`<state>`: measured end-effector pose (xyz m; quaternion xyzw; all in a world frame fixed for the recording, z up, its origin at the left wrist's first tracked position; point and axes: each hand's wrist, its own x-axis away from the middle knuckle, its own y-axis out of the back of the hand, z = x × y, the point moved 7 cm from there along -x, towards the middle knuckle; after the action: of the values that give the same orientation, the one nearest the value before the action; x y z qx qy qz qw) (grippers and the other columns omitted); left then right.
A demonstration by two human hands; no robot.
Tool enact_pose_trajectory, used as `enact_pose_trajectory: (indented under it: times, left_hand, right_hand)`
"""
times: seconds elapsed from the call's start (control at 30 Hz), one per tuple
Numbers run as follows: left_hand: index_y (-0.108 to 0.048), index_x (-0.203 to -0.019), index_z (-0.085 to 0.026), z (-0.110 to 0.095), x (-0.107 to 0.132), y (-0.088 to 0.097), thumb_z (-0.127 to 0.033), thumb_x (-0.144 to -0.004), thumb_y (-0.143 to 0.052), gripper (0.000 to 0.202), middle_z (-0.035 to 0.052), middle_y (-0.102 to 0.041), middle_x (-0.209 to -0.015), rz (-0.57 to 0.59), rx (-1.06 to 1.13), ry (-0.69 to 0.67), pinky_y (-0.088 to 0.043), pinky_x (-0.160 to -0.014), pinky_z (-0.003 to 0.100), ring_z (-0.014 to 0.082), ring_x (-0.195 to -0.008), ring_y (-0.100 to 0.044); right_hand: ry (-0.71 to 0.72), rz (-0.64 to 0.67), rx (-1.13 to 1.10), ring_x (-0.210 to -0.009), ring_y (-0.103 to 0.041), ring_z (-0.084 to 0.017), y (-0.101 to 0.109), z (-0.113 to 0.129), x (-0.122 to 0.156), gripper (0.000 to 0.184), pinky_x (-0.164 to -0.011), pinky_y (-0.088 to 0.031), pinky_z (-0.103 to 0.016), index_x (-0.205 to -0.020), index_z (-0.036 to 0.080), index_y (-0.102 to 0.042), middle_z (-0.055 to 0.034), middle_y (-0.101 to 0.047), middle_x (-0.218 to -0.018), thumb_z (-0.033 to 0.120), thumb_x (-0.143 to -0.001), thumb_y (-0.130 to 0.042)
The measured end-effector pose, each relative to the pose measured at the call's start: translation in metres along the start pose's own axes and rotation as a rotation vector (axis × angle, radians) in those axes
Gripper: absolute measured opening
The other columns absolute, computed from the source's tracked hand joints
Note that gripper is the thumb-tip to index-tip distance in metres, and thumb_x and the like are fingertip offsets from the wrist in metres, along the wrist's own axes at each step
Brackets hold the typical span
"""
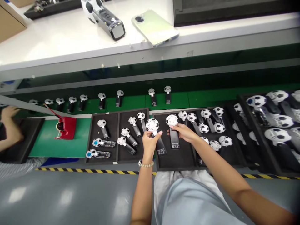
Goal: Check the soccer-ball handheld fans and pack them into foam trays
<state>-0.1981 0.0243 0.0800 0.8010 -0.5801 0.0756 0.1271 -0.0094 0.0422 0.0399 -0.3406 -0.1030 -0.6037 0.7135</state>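
Observation:
My left hand [149,144] is closed around the neck of a handheld fan [160,146] with a black handle and a white-and-black football-patterned head. Beside it, my right hand [184,132] pinches a second handheld fan [174,139] just below its head. Both fans are over a black foam tray [178,162], heads away from me and printed labels showing on the handles. More football-headed fans [203,128] lie in the right part of this tray. To the left, another divided black tray [104,160] holds several fans, two of them with blue discs on their heads.
Several fans [102,100] stand in a row on the green surface behind. A red tape dispenser [67,127] is at left, near a co-worker's arm [10,128]. Above, a white shelf [58,40] carries a phone [154,27] and a larger football-topped device [109,23]. Stacked trays [246,150] stand right.

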Motion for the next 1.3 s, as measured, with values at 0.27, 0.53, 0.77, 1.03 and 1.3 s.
enact_pose_trajectory:
  times: [0.27,0.53,0.77,1.03,1.3]
  left_hand:
    - [-0.056,-0.08,-0.015,0.012,-0.011,0.006,-0.04,-0.054,-0.08,0.044,0.004,-0.062,-0.081,-0.02,-0.062,0.014,-0.044,-0.071,0.028,0.0156,-0.076,-0.059]
    - [-0.062,-0.081,-0.014,0.043,-0.027,0.01,-0.035,-0.054,-0.079,0.038,0.0037,-0.066,-0.083,-0.032,0.089,0.16,-0.042,-0.078,0.026,0.0151,-0.081,-0.059]
    - [-0.064,-0.079,-0.01,0.077,-0.039,0.003,-0.049,-0.063,-0.07,0.043,0.001,-0.057,-0.057,0.125,0.176,0.362,-0.039,-0.049,0.023,0.0101,-0.048,-0.05]
    - [-0.06,-0.09,-0.015,0.099,-0.065,-0.023,-0.047,-0.063,-0.071,0.043,0.0006,-0.061,-0.073,0.144,0.182,0.27,-0.046,-0.063,0.026,0.0119,-0.063,-0.057]
    - [-0.06,-0.103,-0.013,0.122,-0.117,-0.083,-0.032,-0.066,-0.073,0.044,0.0108,-0.068,-0.093,0.269,-0.069,0.106,-0.041,-0.089,0.035,0.0214,-0.09,-0.061]
  right_hand:
    - [-0.011,-0.148,0.384,-0.082,-0.061,-0.02,0.022,0.002,-0.071,0.029,-0.069,-0.049,-0.028,-0.088,0.011,-0.063,-0.0092,-0.068,-0.088,0.027,-0.066,-0.073]
    - [0.268,0.091,0.62,-0.099,-0.06,-0.024,-0.003,0.028,-0.091,0.052,-0.084,-0.046,-0.034,-0.116,0.014,-0.058,-0.0108,-0.065,-0.11,0.022,-0.066,-0.071]
    - [0.347,0.189,1.412,-0.109,-0.055,-0.03,-0.018,0.038,-0.106,0.06,-0.093,-0.038,-0.034,-0.118,0.022,-0.059,-0.0087,-0.064,-0.114,0.002,-0.062,-0.064]
    - [0.102,-0.238,1.467,-0.097,-0.06,-0.033,0.024,0.024,-0.123,0.044,-0.079,-0.045,-0.036,-0.095,0.003,-0.065,-0.0248,-0.064,-0.1,0.043,-0.085,-0.05]
    - [0.04,-0.366,1.411,-0.097,-0.06,-0.03,0.026,-0.014,-0.13,0.041,-0.08,-0.046,-0.034,-0.102,0.002,-0.06,-0.0239,-0.061,-0.106,0.039,-0.085,-0.053]
